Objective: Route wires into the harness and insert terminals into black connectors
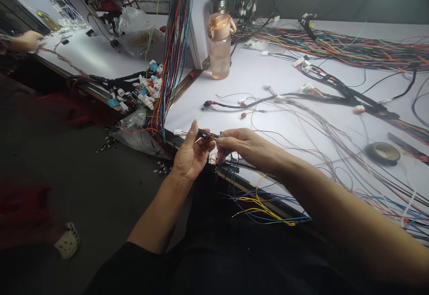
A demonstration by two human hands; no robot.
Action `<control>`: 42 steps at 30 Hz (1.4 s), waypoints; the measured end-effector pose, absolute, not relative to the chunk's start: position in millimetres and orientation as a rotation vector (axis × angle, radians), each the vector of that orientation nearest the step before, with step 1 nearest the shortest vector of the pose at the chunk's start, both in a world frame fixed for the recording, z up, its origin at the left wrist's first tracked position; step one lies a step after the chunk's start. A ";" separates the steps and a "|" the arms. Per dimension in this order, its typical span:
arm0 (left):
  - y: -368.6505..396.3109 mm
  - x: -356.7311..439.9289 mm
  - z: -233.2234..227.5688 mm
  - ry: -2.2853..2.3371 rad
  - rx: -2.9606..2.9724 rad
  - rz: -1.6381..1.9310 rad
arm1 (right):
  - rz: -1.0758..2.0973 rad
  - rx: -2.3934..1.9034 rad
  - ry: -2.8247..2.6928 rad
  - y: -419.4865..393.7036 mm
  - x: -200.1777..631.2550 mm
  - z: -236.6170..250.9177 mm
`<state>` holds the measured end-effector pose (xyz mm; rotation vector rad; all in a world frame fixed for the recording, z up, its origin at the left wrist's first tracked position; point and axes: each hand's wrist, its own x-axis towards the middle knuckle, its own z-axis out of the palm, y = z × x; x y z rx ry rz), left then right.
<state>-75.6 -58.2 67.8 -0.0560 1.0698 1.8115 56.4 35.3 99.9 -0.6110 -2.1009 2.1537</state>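
I note left hand point(191, 155) and right hand point(239, 145) grip clamped on black connector point(205, 134) at desk point(268, 76) edge. Risk: loose wires point(261, 205) at 6 o'clock snag, pulling connector free.

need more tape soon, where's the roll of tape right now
In the head view the roll of tape lies flat on the white table at the right, beyond the right hand, with loose thin wires running beside it.
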 end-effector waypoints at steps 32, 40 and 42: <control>17.1 -155.4 37.7 1.001 -0.086 2.066 | 1.095 -0.870 -2.405 128.0 68.4 60.4; 24.9 -154.9 8.2 1.006 0.072 2.195 | 0.482 -0.901 -2.663 136.6 -27.1 33.7; 26.9 -153.4 5.6 1.025 0.108 2.189 | 0.436 -0.910 -2.694 138.4 -33.5 25.8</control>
